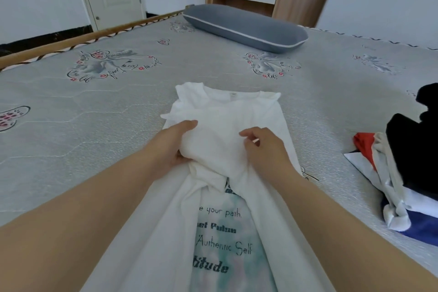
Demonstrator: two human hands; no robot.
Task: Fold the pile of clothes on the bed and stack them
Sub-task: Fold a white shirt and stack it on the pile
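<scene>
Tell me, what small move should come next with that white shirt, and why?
Probably press the bunched fold flat. The left hand grips a lump of the white shirt, the right hand pinches it nearby, and the cloth between them is puffed up, not lying flat on the bed.

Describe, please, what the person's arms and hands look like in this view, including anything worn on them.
Both forearms are bare as far as the frame shows: no sleeves reach into view. The left hand and the right hand wear no gloves, and no watch, bracelet or ring shows on either. The fingernails look short and unpainted, though the picture is too soft to be sure.
</scene>
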